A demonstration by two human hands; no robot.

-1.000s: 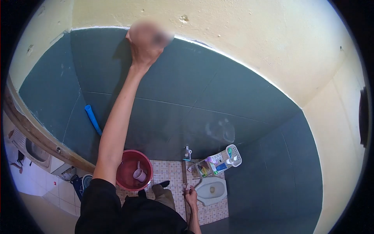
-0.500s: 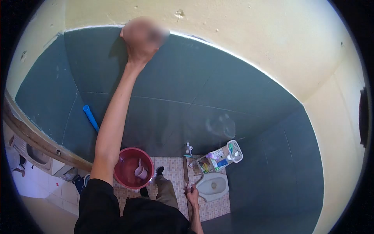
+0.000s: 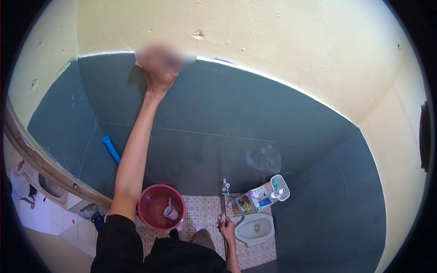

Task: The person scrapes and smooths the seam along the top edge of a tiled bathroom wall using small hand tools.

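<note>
Left hand [image 3: 159, 68] reached high above red tub [image 3: 151, 202], at white seam [image 3: 213, 59] topping dark tiles [image 3: 200, 104]; stretched, likely because seam ran high. Blur hid fingers; I couldn't tell grip. Right hand [image 3: 227, 230], right of tub, hung low, fingers curled, hold unclear. Dipper [image 3: 171, 212] sat inside tub, probably for scooping.

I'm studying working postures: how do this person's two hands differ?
The left hand is raised to the top of the dark tiles; the right hand is held low, beside the squat toilet. The left hand looks larger in the picture, the right hand smaller. Both are bare.
</note>
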